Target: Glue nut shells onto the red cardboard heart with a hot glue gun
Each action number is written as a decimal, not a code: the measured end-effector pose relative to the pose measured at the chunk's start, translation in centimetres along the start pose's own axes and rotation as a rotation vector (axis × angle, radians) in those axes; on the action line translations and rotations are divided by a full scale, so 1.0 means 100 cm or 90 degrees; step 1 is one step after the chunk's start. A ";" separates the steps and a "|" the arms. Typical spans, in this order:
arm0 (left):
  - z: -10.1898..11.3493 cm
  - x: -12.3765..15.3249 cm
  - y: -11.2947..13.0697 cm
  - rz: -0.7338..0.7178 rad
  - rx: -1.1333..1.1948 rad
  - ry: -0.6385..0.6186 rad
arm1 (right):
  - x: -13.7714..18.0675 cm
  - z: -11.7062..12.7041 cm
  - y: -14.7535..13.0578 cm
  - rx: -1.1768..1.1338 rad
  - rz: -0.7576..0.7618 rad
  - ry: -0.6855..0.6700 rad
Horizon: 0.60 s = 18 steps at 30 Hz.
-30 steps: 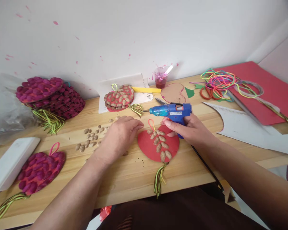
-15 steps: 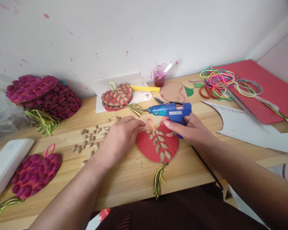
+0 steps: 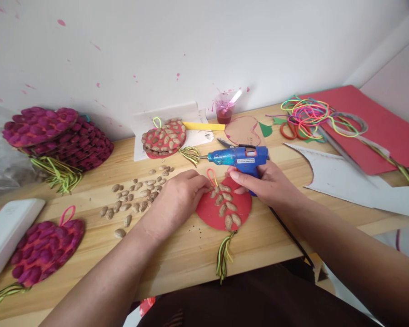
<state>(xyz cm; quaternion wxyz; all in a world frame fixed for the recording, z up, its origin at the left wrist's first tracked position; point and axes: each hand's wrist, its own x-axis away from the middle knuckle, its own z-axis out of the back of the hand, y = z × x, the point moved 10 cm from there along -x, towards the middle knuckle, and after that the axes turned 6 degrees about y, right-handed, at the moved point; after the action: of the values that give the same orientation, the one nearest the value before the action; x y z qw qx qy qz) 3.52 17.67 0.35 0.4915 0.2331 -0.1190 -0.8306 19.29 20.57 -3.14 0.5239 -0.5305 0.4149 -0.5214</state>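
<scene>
My right hand (image 3: pixel 267 181) is wrapped round a blue hot glue gun (image 3: pixel 243 159), its nozzle pointing left. Below the gun lies a red heart-shaped card (image 3: pixel 207 215) with two rows of peanuts (image 3: pixel 231 206) down its middle. An orange and yellow cord loop (image 3: pixel 211 177) sticks up from its top notch, and a green and brown tassel (image 3: pixel 224 259) hangs from its tip. My left hand (image 3: pixel 182 197) is closed at the card's upper left, fingertips pinched at the topmost left peanut. The left fingers partly cover that peanut and the card's edge.
Loose peanuts (image 3: pixel 136 195) lie left of my left hand. Stacked purple-covered hearts (image 3: pixel 57 136) and a white box (image 3: pixel 12 236) are farther left. Behind stand a finished peanut heart (image 3: pixel 165 138) and a cup of red liquid (image 3: pixel 224 111). Tangled cords (image 3: pixel 308 111) and orange-handled scissors (image 3: pixel 288 131) lie right.
My left hand has moved slightly right and down, its fingertips reaching the peanut at the card's upper left. The glue gun stays in my right hand, and the view has shifted slightly.
</scene>
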 end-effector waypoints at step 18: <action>-0.005 -0.002 0.002 -0.049 0.016 -0.008 | 0.003 0.000 0.000 0.018 -0.013 0.005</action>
<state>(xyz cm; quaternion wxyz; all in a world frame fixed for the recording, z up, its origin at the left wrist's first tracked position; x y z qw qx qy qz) 4.01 17.72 0.07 0.4552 0.2382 -0.1237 -0.8489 19.32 20.29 -3.11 0.5244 -0.5255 0.4038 -0.5347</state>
